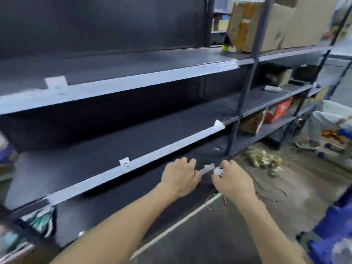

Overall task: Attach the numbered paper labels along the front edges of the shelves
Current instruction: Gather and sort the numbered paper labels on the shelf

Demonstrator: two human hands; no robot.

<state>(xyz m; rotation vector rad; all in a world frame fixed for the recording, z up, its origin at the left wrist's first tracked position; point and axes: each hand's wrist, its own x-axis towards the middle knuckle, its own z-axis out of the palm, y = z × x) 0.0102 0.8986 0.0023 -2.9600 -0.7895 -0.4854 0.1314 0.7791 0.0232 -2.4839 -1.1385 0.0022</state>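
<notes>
The left hand (180,176) and the right hand (231,180) reach out on bare forearms from the bottom of the view and meet at the front edge of the lowest shelf (133,202), close to a dark upright post (245,88). Between them a small paper label (209,166) sits on that edge. The left hand's fingers are curled and pinch the label's left end against the edge. The right hand's fingers are curled too, pinching a white scrap (217,170) just beside the label; blur hides whether scrap and label are one piece. A thin wire loop (216,201) hangs below the right wrist.

The middle shelf (114,141) above has a white strip (162,149) along its front edge, with a marked label (124,162) folded over it. The top shelf (133,63) has the same kind of strip and its own label (57,84); the writing on both is unreadable.

To the right, cardboard boxes (276,25) stand on the top level and a red box (278,111) lower down. A heap of yellowish strands (262,159) lies on the floor (238,235), near a white sack (331,115).
</notes>
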